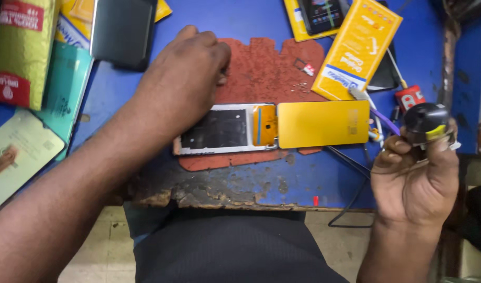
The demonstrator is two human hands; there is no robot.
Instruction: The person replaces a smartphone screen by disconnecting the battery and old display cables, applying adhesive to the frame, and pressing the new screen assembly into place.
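Note:
An opened phone frame (219,129) lies on a worn red mat (266,68) on the blue workbench (324,178). A gold screen panel (323,123) is folded out to its right, joined by an orange flex strip (265,124). My left hand (180,84) rests on the mat just above the frame's left end, fingers curled down; whether it pinches anything is hidden. My right hand (413,178) is raised at the bench's right edge, gripping a small round black tool with a yellow band (428,121).
A yellow flat box (358,47) lies at the back right, a dark phone on yellow card (324,15) behind it. A dark tablet (122,31), teal and green packets (65,89) and a green-red pouch (20,47) crowd the left. Cables and a red part (410,97) sit by the right edge.

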